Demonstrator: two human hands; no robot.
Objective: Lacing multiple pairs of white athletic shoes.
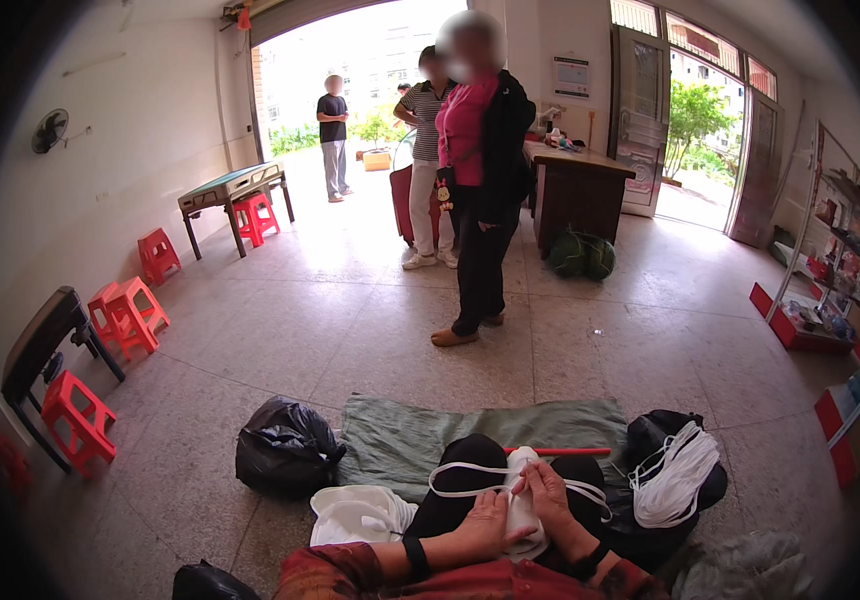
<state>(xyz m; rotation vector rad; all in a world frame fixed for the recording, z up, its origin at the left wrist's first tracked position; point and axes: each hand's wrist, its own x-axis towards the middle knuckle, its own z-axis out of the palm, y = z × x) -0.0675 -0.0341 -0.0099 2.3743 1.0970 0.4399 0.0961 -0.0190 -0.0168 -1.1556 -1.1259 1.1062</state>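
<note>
There between the hands sat the white, soft-looking cylindrical roll (521,516)! The left hand (488,521) lay against its side, its closure impossible to tell; the right hand (548,490) grasped the upper part, fingers pinched where the flat white fabric cord (462,494) crossed. Steady support and an untwisted cord seemed wise. Beyond them, a slim red stick (565,451); to their right, a loose white cord bundle (678,478)!
</note>
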